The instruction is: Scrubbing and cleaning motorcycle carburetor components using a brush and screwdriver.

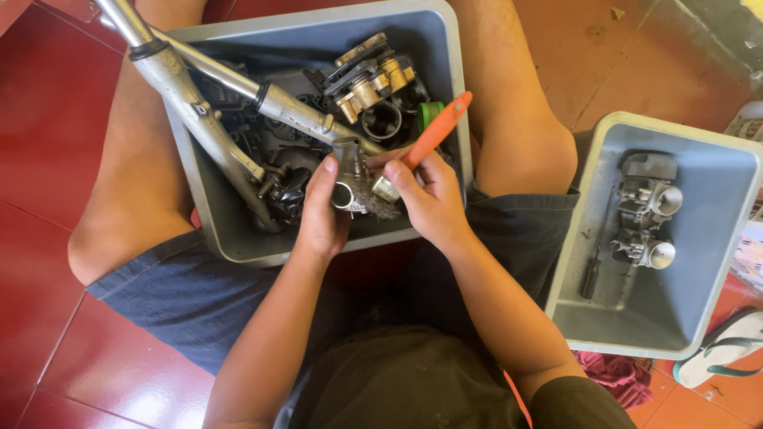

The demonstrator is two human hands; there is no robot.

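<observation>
Carburetor-like metal part (pixel 348 171), grey with a round open bore, held over the near end of a grey plastic bin (pixel 207 206) that sits between the seated person's bare legs. Left hand (pixel 322 214) wrapped closed around the part, thumb up along its side. Right hand (pixel 429 199) closed on an orange-handled brush (pixel 435 131), handle slanting up and away; the bristle end sits against the part's lower face, just beside a small metal cap near the fingers. Bin is crowded: two silver fork tubes (pixel 199 111) lying diagonally, a brass-coloured brake caliper (pixel 369 79), dark engine pieces, a green ring. Second grey bin (pixel 675 318) to the person's right on the red tile floor (pixel 48 119), holding twin carburetors (pixel 648 222) and a screwdriver (pixel 592 274). Sandal (pixel 727 345) and pink rag (pixel 616 373) beside it.
</observation>
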